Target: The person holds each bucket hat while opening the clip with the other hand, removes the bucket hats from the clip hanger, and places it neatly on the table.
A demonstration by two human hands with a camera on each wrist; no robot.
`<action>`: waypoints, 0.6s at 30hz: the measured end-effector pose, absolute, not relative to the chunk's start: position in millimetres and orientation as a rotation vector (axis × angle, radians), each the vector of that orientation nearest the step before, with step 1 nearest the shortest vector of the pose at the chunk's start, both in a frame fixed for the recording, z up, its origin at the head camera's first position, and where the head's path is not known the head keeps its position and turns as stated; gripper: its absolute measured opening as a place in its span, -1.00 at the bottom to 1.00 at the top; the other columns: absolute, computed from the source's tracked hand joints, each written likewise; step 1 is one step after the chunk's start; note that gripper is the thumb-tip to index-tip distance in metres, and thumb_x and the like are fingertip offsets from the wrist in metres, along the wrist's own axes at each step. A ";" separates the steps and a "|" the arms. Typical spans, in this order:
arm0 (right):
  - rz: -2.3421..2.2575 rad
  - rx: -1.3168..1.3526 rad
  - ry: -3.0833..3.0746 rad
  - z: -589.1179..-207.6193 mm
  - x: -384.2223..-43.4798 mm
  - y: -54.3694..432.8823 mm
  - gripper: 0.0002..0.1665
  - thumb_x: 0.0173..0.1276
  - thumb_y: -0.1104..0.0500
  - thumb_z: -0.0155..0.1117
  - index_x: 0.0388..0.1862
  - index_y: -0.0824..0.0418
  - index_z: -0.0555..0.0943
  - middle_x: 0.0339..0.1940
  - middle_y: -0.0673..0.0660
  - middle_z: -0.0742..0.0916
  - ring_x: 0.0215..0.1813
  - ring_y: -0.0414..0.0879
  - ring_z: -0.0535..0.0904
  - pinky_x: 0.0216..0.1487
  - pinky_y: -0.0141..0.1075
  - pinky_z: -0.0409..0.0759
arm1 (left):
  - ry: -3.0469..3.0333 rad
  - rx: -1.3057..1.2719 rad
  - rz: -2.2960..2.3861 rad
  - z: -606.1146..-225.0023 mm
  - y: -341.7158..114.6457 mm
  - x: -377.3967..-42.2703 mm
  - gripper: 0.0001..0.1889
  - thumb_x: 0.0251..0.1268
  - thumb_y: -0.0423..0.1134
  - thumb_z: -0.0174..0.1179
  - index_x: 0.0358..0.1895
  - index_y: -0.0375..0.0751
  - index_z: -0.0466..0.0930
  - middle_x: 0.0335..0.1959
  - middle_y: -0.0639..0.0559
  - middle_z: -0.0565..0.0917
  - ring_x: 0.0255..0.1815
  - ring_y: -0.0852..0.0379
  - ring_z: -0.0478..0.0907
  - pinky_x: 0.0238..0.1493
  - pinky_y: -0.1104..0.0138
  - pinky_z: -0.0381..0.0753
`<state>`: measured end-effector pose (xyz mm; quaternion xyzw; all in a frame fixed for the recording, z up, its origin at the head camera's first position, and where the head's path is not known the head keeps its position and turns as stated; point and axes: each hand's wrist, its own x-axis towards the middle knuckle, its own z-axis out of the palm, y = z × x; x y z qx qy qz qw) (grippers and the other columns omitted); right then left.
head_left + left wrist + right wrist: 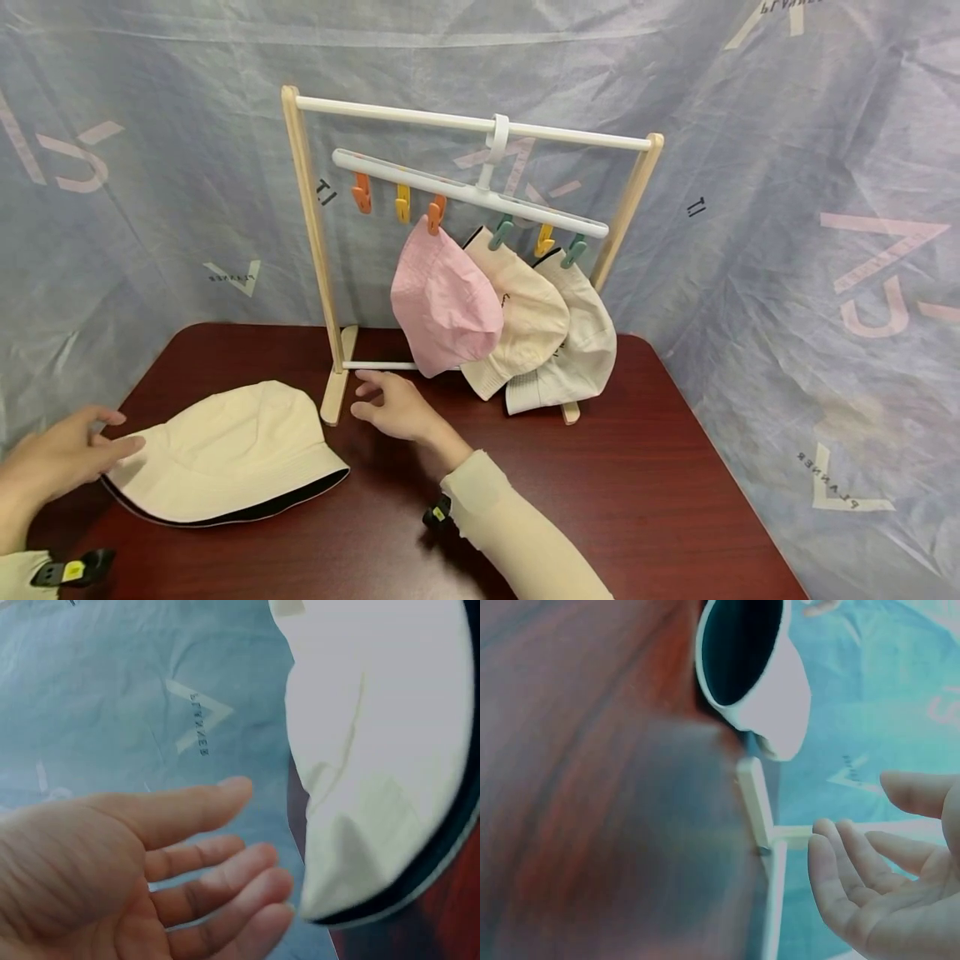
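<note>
A cream bucket hat [232, 450] with a dark lining lies on the table at the left, its brim toward me. My left hand [60, 454] is at the hat's left end, fingers loosely bent and thumb apart; its fingertips come right beside the brim edge in the left wrist view, holding nothing. Between that hat and the hanging ones, my right hand [397, 408] hovers near the foot of the wooden rack [311, 225]. Its fingers [825, 877] are relaxed and grip nothing.
From a white hanger [472, 193] on the rack's top bar hang a pink hat [450, 300], a cream hat [536, 325] and an off-white hat [588, 350], each clipped. An orange clip [362, 196] and a yellow clip [402, 204] at the left hold nothing. Grey sheeting surrounds the dark red table [660, 500].
</note>
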<state>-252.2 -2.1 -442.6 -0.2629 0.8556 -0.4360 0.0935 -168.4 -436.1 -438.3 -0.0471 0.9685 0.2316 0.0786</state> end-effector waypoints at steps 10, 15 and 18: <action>-1.395 -0.833 2.543 -416.2 -257.0 27.0 -0.34 0.53 0.19 0.36 0.57 0.15 0.47 0.16 0.13 0.79 0.00 -0.13 0.77 -0.11 -0.45 0.65 | 3.187 0.077 0.758 -424.1 -398.1 -174.7 -0.43 0.56 0.06 0.27 0.27 -0.39 0.47 -0.26 -0.08 0.80 -0.26 0.03 0.70 -0.09 -0.19 0.40; -1.443 -0.887 2.561 -398.2 -257.9 43.3 -0.37 0.54 0.24 0.32 0.55 0.17 0.49 0.17 0.17 0.79 0.08 0.03 0.76 -0.05 -0.39 0.67 | 3.248 0.131 0.824 -420.0 -384.0 -179.1 -0.53 0.54 0.03 0.30 0.25 -0.25 0.55 -0.14 -0.12 0.81 -0.37 0.69 0.41 -0.21 0.04 0.36; -1.475 -0.923 2.576 -387.6 -259.4 53.5 -0.38 0.54 0.26 0.33 0.53 0.22 0.49 0.17 0.21 0.78 0.12 0.12 0.75 0.06 -0.33 0.69 | 3.267 0.138 0.870 -414.1 -374.6 -181.2 -0.55 0.55 0.04 0.30 0.26 -0.19 0.55 -0.07 -0.20 0.80 -0.36 0.70 0.43 -0.22 0.12 0.38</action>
